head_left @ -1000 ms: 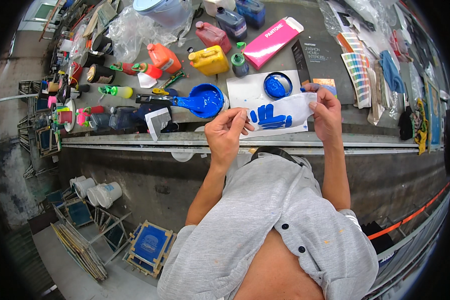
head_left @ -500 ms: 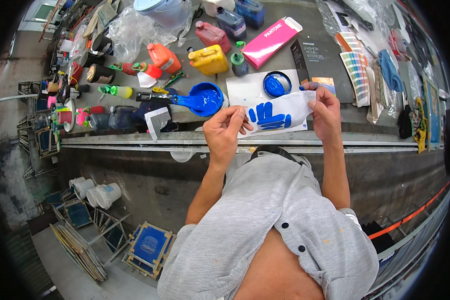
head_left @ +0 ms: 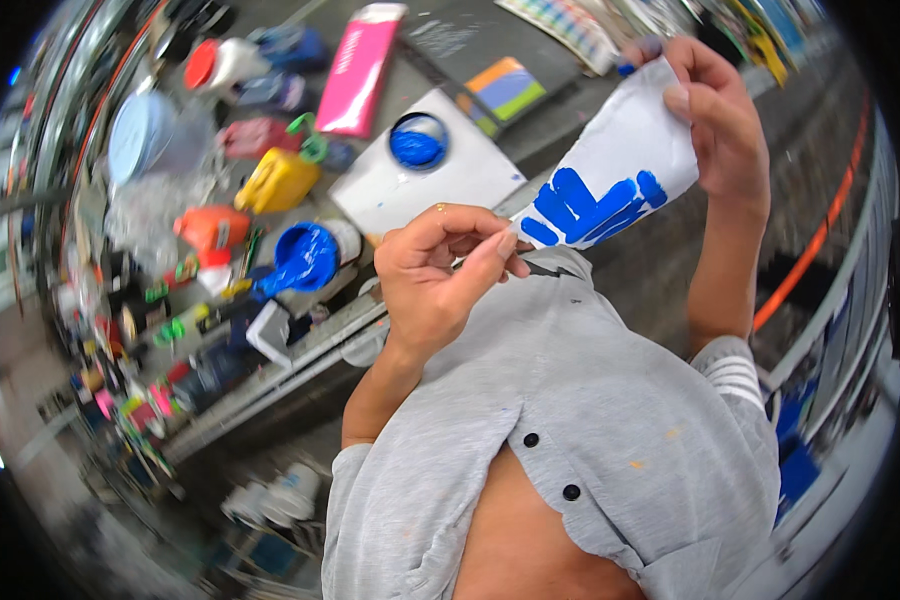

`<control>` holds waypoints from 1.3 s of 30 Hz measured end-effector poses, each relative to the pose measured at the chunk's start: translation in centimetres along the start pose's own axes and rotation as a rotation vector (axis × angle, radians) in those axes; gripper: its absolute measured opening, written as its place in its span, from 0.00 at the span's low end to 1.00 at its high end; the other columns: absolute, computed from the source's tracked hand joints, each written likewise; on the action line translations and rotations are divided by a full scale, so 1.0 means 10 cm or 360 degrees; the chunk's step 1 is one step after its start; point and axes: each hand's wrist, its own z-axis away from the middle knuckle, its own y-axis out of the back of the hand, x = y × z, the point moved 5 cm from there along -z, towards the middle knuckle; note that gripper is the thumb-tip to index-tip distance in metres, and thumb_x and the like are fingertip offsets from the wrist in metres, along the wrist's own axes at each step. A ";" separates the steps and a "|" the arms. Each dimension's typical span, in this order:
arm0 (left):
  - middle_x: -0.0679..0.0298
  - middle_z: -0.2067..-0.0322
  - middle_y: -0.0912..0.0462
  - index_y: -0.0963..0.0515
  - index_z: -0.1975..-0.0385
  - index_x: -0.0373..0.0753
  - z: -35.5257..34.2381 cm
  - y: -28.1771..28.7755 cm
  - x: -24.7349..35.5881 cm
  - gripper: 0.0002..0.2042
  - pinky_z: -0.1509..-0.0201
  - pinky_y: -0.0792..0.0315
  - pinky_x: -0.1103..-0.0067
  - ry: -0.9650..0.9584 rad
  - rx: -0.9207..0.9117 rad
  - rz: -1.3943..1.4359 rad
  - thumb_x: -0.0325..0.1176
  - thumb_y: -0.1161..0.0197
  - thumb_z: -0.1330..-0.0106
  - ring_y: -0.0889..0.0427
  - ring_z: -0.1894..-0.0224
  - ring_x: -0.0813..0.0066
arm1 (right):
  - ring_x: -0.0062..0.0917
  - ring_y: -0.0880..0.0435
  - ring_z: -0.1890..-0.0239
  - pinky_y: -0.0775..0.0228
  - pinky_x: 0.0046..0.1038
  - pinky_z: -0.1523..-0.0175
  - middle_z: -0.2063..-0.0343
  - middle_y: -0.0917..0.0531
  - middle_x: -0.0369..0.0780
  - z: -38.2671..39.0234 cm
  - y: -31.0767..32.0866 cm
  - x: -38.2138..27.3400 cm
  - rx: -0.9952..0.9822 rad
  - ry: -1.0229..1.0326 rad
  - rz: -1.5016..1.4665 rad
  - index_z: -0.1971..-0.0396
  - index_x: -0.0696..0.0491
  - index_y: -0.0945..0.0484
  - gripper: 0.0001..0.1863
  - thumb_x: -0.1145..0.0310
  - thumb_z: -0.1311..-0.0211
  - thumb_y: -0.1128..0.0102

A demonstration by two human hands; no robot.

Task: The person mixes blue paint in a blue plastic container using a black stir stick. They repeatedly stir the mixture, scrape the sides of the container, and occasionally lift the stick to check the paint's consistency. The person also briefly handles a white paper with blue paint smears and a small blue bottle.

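A strip of white paper (head_left: 625,130) with thick strokes of blue paint is stretched between my hands, raised in front of the table edge. My left hand (head_left: 440,270) pinches its lower left corner between thumb and finger. At the far upper end my right hand (head_left: 725,130) grips the paper, thumb on top; blue paint marks one fingertip. To the left of my left hand stands a tub of blue paint (head_left: 310,258), a paint-covered spatula lying across its mouth. A round blue-smeared lid or shallow pot (head_left: 417,142) rests on a white sheet (head_left: 385,195) on the table.
Behind the sheet lie a pink box (head_left: 362,70), a dark book or box (head_left: 470,45) and a colour swatch fan (head_left: 570,35). A yellow jug (head_left: 278,182), an orange jug (head_left: 210,230) and several bottles crowd the left. White buckets (head_left: 275,495) are below the table.
My view has turned to the right, so the table slants now. Both hands still hold the painted paper, which has swung up at its right end and away from the sheet.
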 end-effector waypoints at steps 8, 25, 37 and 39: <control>0.50 0.68 0.14 0.26 0.65 0.28 -0.18 -0.56 -0.26 0.01 0.71 0.19 0.81 0.0556 -0.0699 0.0481 0.18 0.43 0.33 0.12 0.69 0.70 | 0.09 0.32 0.81 0.42 0.16 0.76 0.81 0.26 0.28 0.29 0.34 -0.42 0.0191 -0.0288 0.0247 0.77 0.53 0.28 0.09 0.74 0.45 0.34; 0.47 0.58 0.16 0.26 0.63 0.30 -0.16 -0.36 -0.33 0.04 0.47 0.23 0.71 0.0376 -0.0652 0.0601 0.23 0.41 0.35 0.14 0.54 0.62 | 0.10 0.31 0.74 0.40 0.16 0.70 0.77 0.25 0.28 -0.17 0.19 -0.03 -0.0186 -0.0158 0.0267 0.77 0.52 0.27 0.10 0.73 0.46 0.31; 0.56 0.58 0.15 0.24 0.51 0.27 -0.22 -0.20 -0.43 0.17 0.53 0.21 0.76 0.0734 -0.0411 0.0445 0.38 0.47 0.24 0.15 0.59 0.74 | 0.17 0.19 0.62 0.29 0.21 0.70 0.64 0.16 0.39 -0.62 -0.62 0.12 -0.0914 -0.0065 0.1070 0.73 0.54 0.24 0.09 0.66 0.45 0.35; 0.56 0.57 0.15 0.23 0.52 0.27 -0.23 -0.16 -0.44 0.16 0.53 0.20 0.74 0.0764 -0.0265 0.0459 0.38 0.47 0.23 0.15 0.59 0.73 | 0.19 0.18 0.59 0.26 0.24 0.61 0.62 0.16 0.39 -0.61 -0.67 0.06 -0.0723 0.0208 0.1044 0.67 0.54 0.22 0.10 0.64 0.43 0.35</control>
